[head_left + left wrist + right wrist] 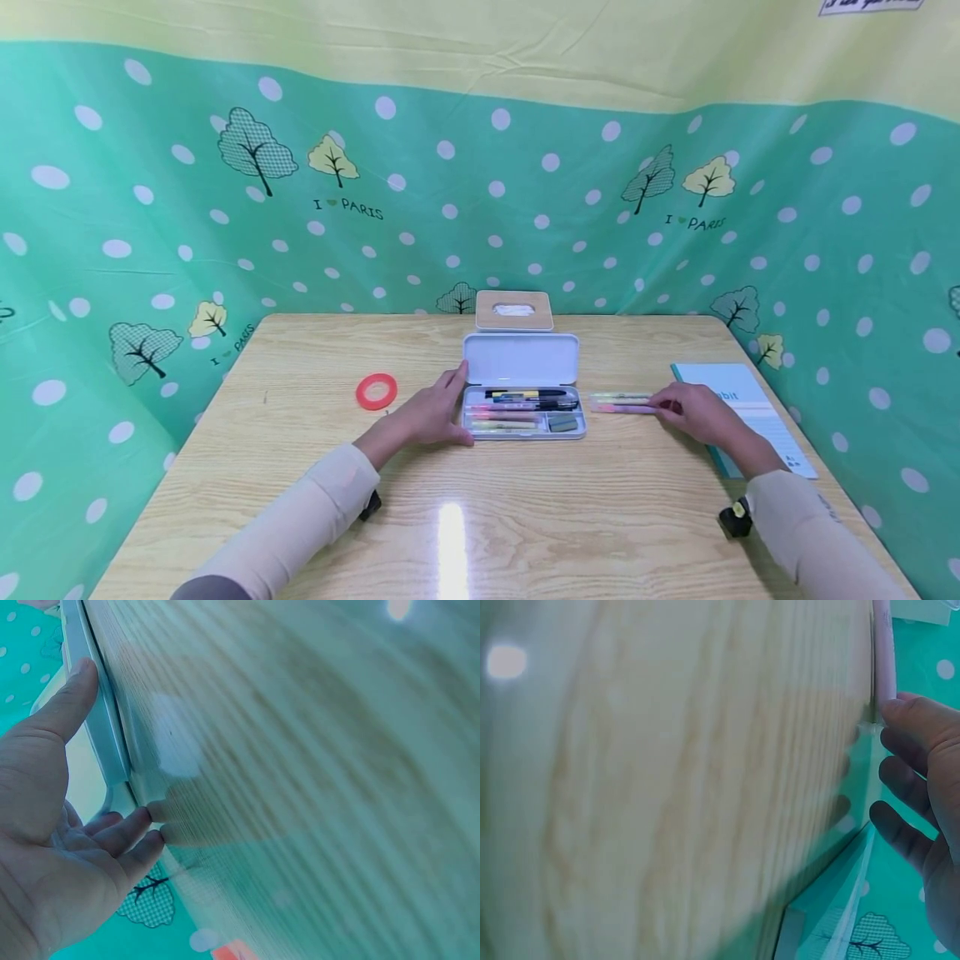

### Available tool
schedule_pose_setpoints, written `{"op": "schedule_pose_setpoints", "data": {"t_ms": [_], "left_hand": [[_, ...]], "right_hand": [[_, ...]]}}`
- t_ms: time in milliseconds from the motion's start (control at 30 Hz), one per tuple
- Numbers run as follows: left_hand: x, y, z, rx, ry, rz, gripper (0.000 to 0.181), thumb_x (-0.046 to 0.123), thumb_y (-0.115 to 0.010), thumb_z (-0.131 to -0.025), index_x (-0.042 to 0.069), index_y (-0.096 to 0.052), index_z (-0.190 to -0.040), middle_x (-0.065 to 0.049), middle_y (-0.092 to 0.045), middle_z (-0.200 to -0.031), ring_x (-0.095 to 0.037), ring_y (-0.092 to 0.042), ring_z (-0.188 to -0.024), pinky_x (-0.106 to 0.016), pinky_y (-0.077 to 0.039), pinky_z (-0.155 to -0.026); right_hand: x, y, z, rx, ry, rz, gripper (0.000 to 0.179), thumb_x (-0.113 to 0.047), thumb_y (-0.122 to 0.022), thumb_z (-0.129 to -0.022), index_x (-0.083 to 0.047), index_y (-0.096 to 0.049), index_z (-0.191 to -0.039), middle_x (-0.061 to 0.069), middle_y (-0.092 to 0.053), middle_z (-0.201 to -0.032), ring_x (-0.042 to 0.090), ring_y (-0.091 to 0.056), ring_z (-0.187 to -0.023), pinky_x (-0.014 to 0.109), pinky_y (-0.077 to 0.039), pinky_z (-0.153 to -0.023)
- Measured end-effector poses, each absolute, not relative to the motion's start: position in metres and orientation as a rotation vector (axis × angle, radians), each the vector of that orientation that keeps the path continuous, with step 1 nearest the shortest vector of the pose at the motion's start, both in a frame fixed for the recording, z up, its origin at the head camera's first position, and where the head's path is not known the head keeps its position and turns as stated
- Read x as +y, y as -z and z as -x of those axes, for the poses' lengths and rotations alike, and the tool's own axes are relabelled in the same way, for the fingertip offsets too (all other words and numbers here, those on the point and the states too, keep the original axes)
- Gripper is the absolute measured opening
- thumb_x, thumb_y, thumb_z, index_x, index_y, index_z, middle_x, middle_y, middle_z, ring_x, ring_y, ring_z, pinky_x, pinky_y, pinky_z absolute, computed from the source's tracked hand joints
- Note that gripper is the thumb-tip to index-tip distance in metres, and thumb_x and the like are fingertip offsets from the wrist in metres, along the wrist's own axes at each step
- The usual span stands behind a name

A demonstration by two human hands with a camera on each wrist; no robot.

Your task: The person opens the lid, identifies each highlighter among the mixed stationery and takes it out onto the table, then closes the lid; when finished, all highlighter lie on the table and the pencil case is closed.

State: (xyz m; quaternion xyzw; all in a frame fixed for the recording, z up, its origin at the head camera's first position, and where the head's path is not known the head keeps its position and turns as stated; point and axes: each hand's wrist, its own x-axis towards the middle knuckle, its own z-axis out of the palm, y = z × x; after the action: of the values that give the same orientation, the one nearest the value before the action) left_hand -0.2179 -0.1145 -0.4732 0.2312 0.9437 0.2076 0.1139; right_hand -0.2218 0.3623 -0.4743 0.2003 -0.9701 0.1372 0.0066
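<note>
We rest our left hand (426, 414) at nine o'clock of the open pencil case (522, 385), fingers straight along its side, gripping nothing. At three o'clock of the case, our right hand (693, 412) pinches the end of a pink pen (621, 407) lying on the table (525, 517) beside a yellow pen (619, 398). Farther right lies a notebook (757, 408); at ten o'clock, a red tape roll (377, 391).

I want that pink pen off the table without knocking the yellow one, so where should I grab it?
Pinch the pink pen near its right end, coming from the right, where the right hand already touches it. It lies flat, lengthwise left to right, with the yellow pen close behind, so fingers probably fit best from above.
</note>
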Motion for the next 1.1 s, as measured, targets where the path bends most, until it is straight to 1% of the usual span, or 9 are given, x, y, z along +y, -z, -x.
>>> {"op": "schedule_pose_setpoints", "data": {"t_ms": [200,533,867,1100], "left_hand": [[-0.114,0.475,0.218,2.767,-0.604,-0.673,0.135,0.057,-0.086,-0.074,0.010,0.003,-0.165,-0.016,-0.025,-0.167,-0.035,-0.050,-0.139,-0.044,-0.041,-0.119],[-0.114,0.475,0.218,2.766,-0.599,-0.672,0.135,0.058,-0.085,-0.075,0.011,0.004,-0.165,-0.016,-0.025,-0.167,-0.035,-0.049,-0.140,-0.044,-0.041,-0.119],[-0.115,0.472,0.218,2.767,-0.609,-0.666,0.135,0.057,-0.086,-0.075,0.010,0.003,-0.165,-0.016,-0.024,-0.167,-0.036,-0.048,-0.141,-0.045,-0.040,-0.120],[-0.115,0.471,0.216,2.767,-0.607,-0.665,0.134,0.055,-0.086,-0.075,0.010,0.003,-0.165,-0.017,-0.025,-0.167,-0.036,-0.048,-0.141,-0.044,-0.040,-0.120]], "right_hand": [[0.365,0.476,0.224,-3.048,-0.441,-0.600,0.008,-0.015,-0.074,-0.093,-0.015,-0.078,-0.100,-0.006,-0.068,-0.086,0.006,-0.053,-0.071,0.025,-0.048,-0.062],[0.358,0.469,0.228,-3.072,-0.453,-0.579,0.009,-0.014,-0.072,-0.094,-0.016,-0.078,-0.101,-0.005,-0.070,-0.089,0.008,-0.056,-0.076,0.030,-0.052,-0.068],[0.328,0.457,0.240,-3.000,-0.420,-0.738,0.013,-0.014,-0.071,-0.094,-0.010,-0.078,-0.105,-0.004,-0.073,-0.088,0.004,-0.059,-0.074,0.029,-0.053,-0.065],[0.298,0.454,0.242,-3.001,-0.432,-0.772,0.017,-0.016,-0.070,-0.095,-0.011,-0.077,-0.109,-0.004,-0.073,-0.090,0.004,-0.059,-0.077,0.027,-0.053,-0.067]]}}
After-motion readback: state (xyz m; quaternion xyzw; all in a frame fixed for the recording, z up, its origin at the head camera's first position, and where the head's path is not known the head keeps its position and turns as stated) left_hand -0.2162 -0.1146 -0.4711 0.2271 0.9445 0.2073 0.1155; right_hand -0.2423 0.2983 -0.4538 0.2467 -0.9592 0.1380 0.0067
